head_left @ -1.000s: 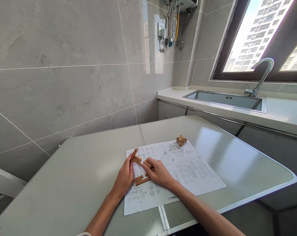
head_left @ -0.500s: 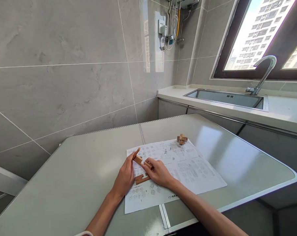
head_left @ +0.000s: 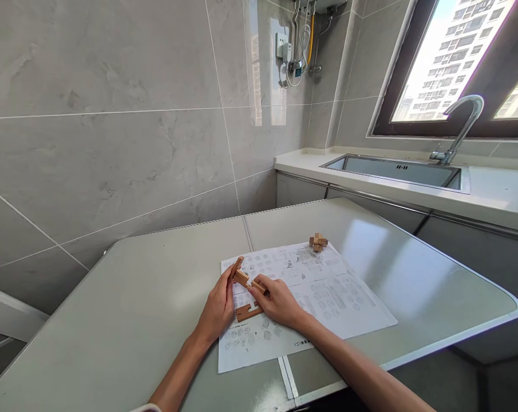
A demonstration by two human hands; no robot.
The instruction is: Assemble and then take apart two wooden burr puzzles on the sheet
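Observation:
Both hands meet over a printed instruction sheet (head_left: 327,297) on a grey table (head_left: 134,309). My left hand (head_left: 219,309) pinches a notched wooden puzzle piece (head_left: 237,268) that stands tilted at its fingertips. My right hand (head_left: 278,300) has its fingers closed on another wooden piece (head_left: 246,279), which touches the first. A third notched piece (head_left: 248,312) lies flat on the sheet between the two hands. Farther back, at the sheet's far edge, sits a small assembled wooden burr puzzle (head_left: 317,242), apart from both hands.
A grey tiled wall (head_left: 113,143) runs along the table's left and far side. To the right stands a counter with a steel sink (head_left: 396,171) and a curved tap (head_left: 460,129) under a window. The table's curved edge (head_left: 490,326) is at the right.
The hands and wooden pieces stay almost where they were; the tilted piece in my left hand shifts slightly. The view has tipped up a little.

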